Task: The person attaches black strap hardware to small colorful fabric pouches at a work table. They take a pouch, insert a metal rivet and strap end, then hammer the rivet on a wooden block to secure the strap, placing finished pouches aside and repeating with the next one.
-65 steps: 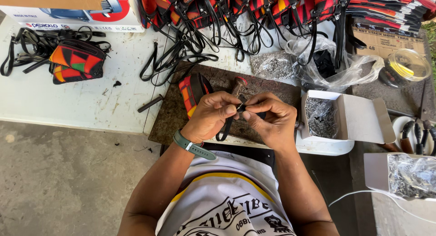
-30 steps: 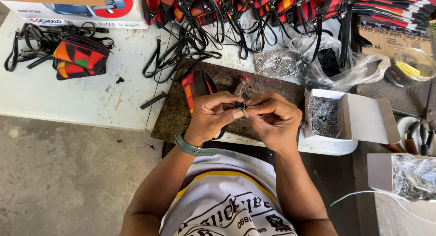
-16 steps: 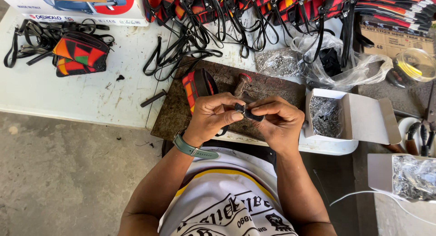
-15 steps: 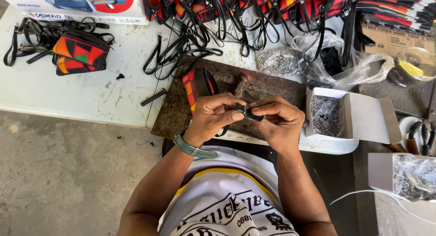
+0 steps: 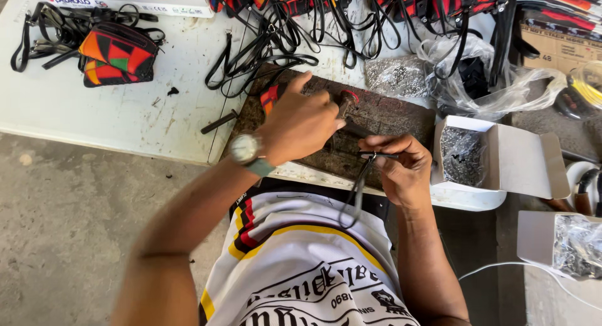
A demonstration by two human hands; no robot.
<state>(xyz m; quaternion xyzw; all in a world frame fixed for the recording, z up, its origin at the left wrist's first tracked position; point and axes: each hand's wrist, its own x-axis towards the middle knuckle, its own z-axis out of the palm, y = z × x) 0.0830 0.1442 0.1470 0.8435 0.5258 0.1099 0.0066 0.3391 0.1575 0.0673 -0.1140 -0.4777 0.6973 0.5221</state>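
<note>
My right hand (image 5: 401, 172) pinches a black strap (image 5: 356, 197) by its metal ring, just above the near edge of a dark work board (image 5: 395, 122). The strap hangs down in a loop over my shirt. My left hand (image 5: 301, 122) has left the strap and lies over the board, wearing a wristwatch. Its fingers curl around the handle of a red-tipped tool (image 5: 347, 100). A red and orange fabric piece (image 5: 269, 97) shows beside the thumb.
An open white box of small metal parts (image 5: 464, 157) stands right of the board, another box (image 5: 574, 244) at the lower right. A clear bag of metal bits (image 5: 398, 75), tangled black straps (image 5: 269, 44), a colourful pouch (image 5: 116, 53) and a short dark rod (image 5: 219, 122) lie on the white table (image 5: 125, 119).
Both hands worked together on the strap's ring. Now my left hand has let go and moved up-left onto the tool, while my right hand keeps the strap.
</note>
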